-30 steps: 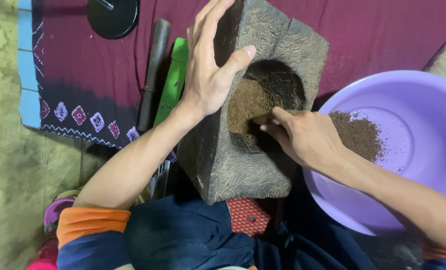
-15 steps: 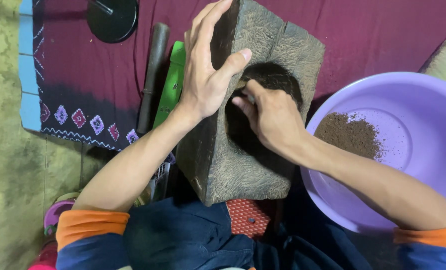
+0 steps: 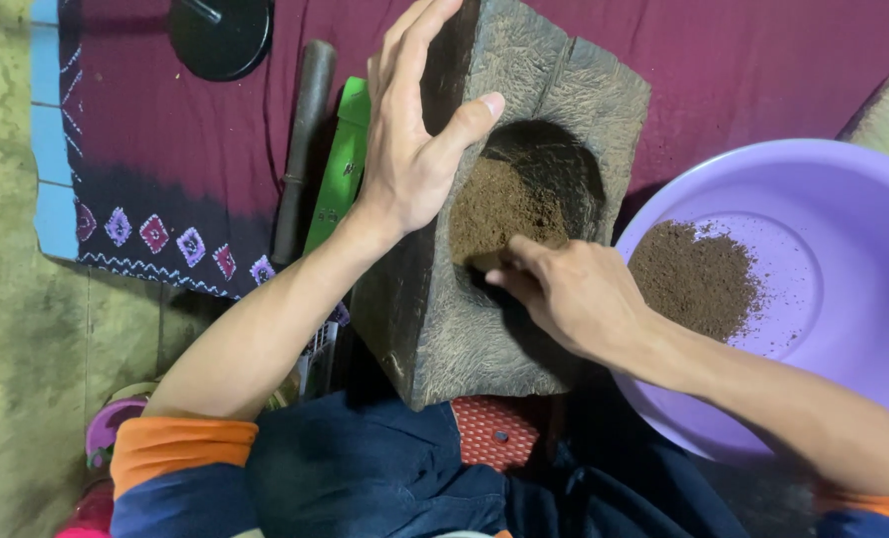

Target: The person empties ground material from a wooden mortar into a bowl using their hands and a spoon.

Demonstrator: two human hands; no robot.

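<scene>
The person's left hand is steadying a heavy stone mortar tilted on the maroon cloth, fingers spread flat along its far-left edge, thumb hooking the hollow's rim. The right hand is reaching into the hollow, fingers curled loosely against the brown powder; what they grip, I cannot tell. Just right, a purple basin is holding more powder. A green strip and dark pestle are lying left.
</scene>
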